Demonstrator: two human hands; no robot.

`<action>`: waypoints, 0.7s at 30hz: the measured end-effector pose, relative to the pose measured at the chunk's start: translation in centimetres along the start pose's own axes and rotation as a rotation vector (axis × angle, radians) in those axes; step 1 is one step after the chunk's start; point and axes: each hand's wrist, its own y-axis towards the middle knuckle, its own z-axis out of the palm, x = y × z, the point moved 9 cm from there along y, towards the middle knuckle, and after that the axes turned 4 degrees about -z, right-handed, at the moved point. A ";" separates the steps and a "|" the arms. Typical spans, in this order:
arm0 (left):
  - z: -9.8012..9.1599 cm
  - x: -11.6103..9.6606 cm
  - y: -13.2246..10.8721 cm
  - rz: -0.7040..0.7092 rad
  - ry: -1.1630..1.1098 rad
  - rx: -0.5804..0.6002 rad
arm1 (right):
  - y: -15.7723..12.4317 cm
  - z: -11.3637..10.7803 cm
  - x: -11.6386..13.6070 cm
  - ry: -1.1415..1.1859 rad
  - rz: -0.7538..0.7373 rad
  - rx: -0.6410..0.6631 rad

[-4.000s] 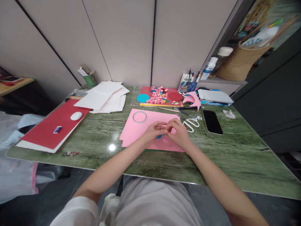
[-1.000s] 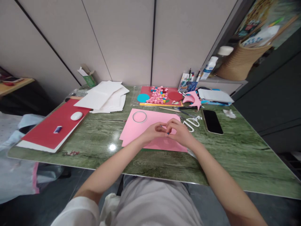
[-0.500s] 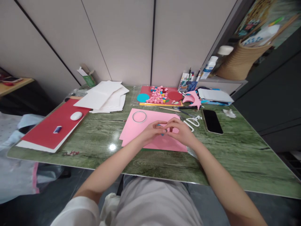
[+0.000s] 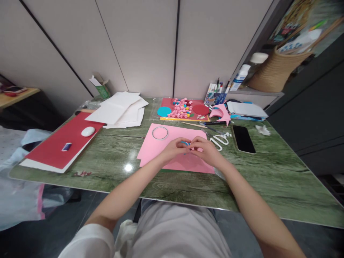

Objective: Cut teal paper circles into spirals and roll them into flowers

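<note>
- Work item: a small blue piece is sitting just right of the centre of the frame, over the pink sheets; the fingers are hiding most of its outline.
- Handling: judging by its size and look, the piece is probably weighing very little and behaving as a thin, soft part; heavy pressure would likely be creasing or flattening it. Slipperiness is remaining uncertain.
- Hold point: opposite edges are probably offering the best grip, with fingertips pinching lightly and leaving the middle free.
- Left hand: it is curling around the blue piece, thumb and forefinger closing on it from the frame's left.
- Right hand: its bent fingertips are meeting the left fingertips at the piece's right side; whether they are gripping it cannot be told.
- Surroundings: a thin ring is lying on the sheets, upper left of the hands; a phone is lying on the bench, right of centre.
</note>
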 end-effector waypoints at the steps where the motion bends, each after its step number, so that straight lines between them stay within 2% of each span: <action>1: 0.0 0.1 0.0 0.004 -0.007 -0.003 | 0.0 -0.1 0.0 -0.012 0.002 -0.004; 21: 0.9 0.6 0.0 0.025 -0.070 0.044 | -0.1 -0.2 -0.1 -0.055 0.044 -0.012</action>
